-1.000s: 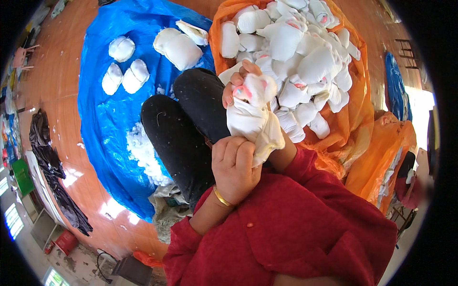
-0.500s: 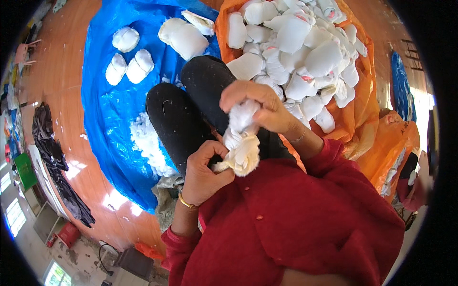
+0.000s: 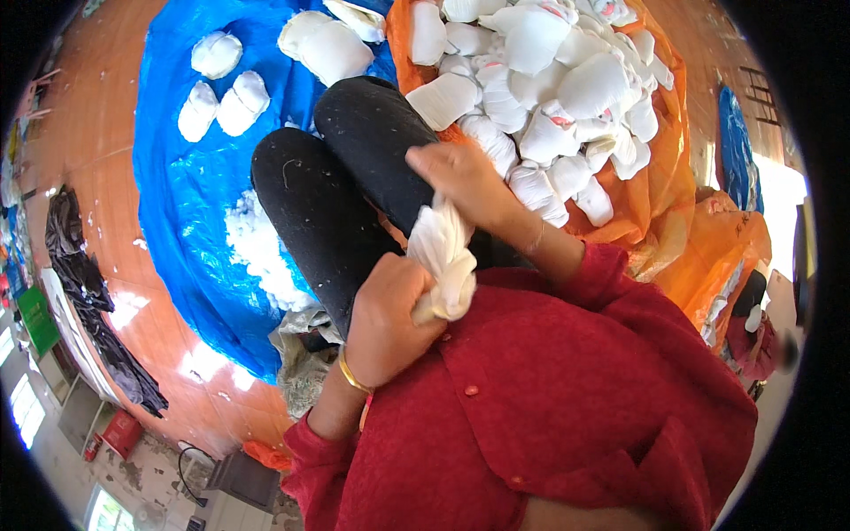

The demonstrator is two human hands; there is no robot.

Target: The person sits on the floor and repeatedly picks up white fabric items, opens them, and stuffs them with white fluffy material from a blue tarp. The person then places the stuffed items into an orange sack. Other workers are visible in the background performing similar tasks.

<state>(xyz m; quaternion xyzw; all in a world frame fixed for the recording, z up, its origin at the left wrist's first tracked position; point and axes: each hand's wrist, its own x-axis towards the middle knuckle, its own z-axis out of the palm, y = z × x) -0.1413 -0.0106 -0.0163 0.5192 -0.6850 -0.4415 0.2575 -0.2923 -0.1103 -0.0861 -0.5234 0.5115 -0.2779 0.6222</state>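
Note:
A crumpled cream-white cloth piece (image 3: 443,261) hangs between my hands above my lap, bunched and folded. My left hand (image 3: 390,310) is closed around its lower left edge. At the upper end my right hand (image 3: 469,186) grips the cloth, its fingers slightly blurred and partly hiding what they pinch. The tuft of white stuffing is out of sight in or behind the cloth and fingers. Beside my left knee, loose white stuffing (image 3: 257,252) lies on a blue plastic sheet (image 3: 190,257).
A heap of stuffed white pieces (image 3: 540,88) rests on an orange plastic sheet (image 3: 673,159) at the far right. Several stuffed pieces (image 3: 243,103) lie on the blue sheet. A crumpled black plastic sheet (image 3: 93,305) is on the floor at left.
The white fluff that showed under my right fingers is no longer visible. My right hand has shifted down against the cloth's upper end, and the view has moved slightly.

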